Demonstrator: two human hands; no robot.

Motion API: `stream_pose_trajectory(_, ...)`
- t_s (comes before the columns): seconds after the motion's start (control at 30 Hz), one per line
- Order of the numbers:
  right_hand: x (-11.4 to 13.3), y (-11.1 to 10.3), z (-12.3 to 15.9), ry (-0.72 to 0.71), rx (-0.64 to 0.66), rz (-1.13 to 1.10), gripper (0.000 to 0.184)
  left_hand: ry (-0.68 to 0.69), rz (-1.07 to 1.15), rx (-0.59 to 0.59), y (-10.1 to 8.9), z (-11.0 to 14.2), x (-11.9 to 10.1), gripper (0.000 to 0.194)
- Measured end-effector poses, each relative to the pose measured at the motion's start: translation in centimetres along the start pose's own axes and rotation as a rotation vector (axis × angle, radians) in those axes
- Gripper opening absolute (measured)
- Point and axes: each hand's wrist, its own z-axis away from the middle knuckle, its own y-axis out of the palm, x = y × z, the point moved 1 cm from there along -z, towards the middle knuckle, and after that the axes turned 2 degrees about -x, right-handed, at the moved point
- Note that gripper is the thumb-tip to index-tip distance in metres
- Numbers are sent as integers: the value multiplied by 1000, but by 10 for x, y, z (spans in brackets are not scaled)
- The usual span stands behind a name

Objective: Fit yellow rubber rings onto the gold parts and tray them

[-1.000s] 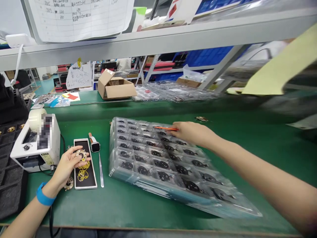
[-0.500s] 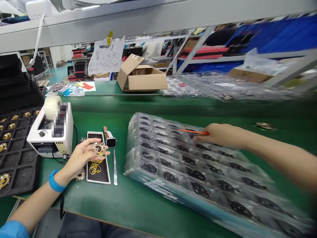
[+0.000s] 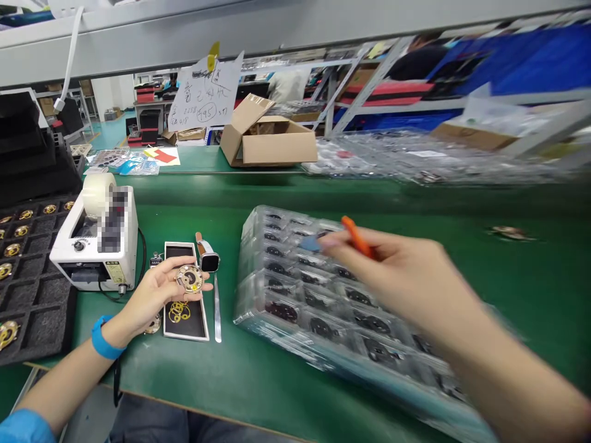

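My left hand rests on the green bench with its fingers curled round a round gold disc part, held just above a small black tray that carries yellow rings. My right hand is raised over a clear blister tray of several black round parts. It is blurred by motion and pinches a thin orange tool, with a small blue piece at its fingertips.
A white tape dispenser stands at the left beside a black foam tray with gold parts. A smartwatch and tweezers lie next to the small tray. An open cardboard box and more clear trays sit behind.
My right hand has lifted off the blister tray and come toward me with the orange tool, now with a blue piece at the fingertips. The left hand has kept the disc in place.
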Motion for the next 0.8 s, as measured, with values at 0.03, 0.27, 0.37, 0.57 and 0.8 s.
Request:
stream_pose_trajectory(0.03,16,13,14,12,102,-119,34,5,-16,1,0,0,1,36)
stream_pose_trajectory(0.27,70,93,60,-40,329,-559,28,39,-168,-71,-1,-5,9,24)
stream_pose_trajectory(0.37,72,102,60,-27,377,-567,27,58,-187,-119,-2,-6,10,27)
stream_pose_trajectory(0.57,70,106,60,-32,436,-622,24,199,-318,-194,-4,-6,9,18)
stream_pose_trajectory(0.8,64,95,79,-842,-169,-246,18,153,-255,-166,-4,-4,3,19)
